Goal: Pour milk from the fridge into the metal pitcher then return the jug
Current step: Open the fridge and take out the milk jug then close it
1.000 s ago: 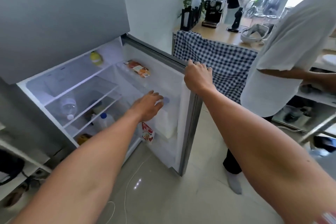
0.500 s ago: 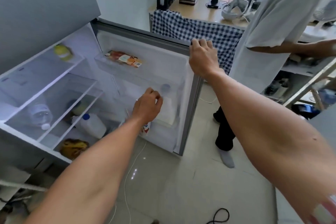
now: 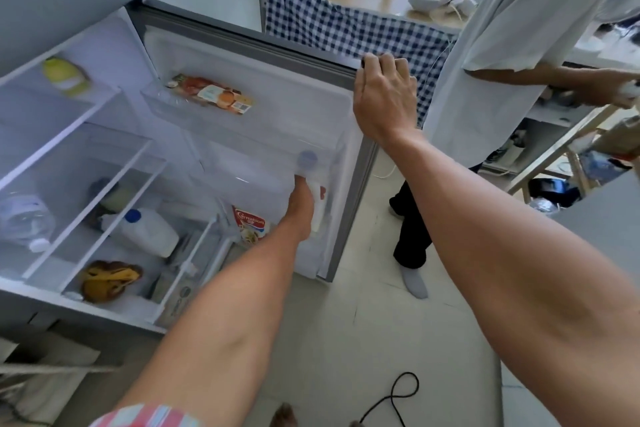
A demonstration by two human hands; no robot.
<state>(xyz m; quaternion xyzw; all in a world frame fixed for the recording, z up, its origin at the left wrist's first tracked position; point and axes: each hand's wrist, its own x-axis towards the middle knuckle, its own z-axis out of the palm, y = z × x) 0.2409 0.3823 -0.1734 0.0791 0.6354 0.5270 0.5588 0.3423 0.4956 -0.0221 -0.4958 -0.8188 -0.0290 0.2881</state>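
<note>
The fridge door (image 3: 263, 55) stands open. A white milk jug (image 3: 319, 196) with a pale blue cap (image 3: 307, 159) sits in the lower door bin. My left hand (image 3: 302, 208) reaches down into that bin and grips the jug just under its cap; the fingers are hidden behind the jug. My right hand (image 3: 384, 94) holds the door's top edge, fingers curled over it. A second white jug (image 3: 149, 234) with a blue cap lies on a fridge shelf. No metal pitcher is in view.
A Carnation carton (image 3: 251, 225) stands left of the jug in the bin. A person in a white shirt (image 3: 512, 45) stands just right of the door. A checked cloth (image 3: 346, 28) hangs over the counter behind. A black cable (image 3: 398, 395) lies on the floor.
My left hand has dropped from above the door bin down onto the milk jug. My right hand stays on the door's top edge. The view has tilted further down.
</note>
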